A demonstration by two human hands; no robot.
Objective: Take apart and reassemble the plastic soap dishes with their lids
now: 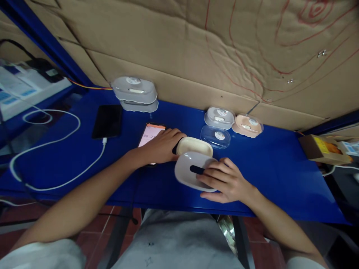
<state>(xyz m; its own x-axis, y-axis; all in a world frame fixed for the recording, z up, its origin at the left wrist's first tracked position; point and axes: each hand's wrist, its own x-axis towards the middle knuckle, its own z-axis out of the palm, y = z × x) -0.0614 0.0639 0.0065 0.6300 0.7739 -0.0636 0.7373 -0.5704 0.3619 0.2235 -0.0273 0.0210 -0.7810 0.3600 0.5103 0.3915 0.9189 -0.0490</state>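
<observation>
My right hand [226,181] grips the right rim of a shallow grey oval dish [183,172], thumb outside and fingers reaching in. A black strip [196,170] lies inside it at my fingertips. The dish is tilted towards me. Just behind it is a cream oval dish [196,145], partly overlapped by the grey one. My left hand [165,145] is closed at the cream dish's left end, with a dark piece showing beside the fingers; the fingertips are hidden. Under that hand lies a phone [150,136] with a timer on its lit screen.
Grey lidded boxes [135,93] are stacked at the back left. A small grey box [219,117], a peach box [247,125] and a clear lid [215,137] sit behind the dishes. A dark phone [107,121] with a white cable [92,172] lies left on the blue table [275,179].
</observation>
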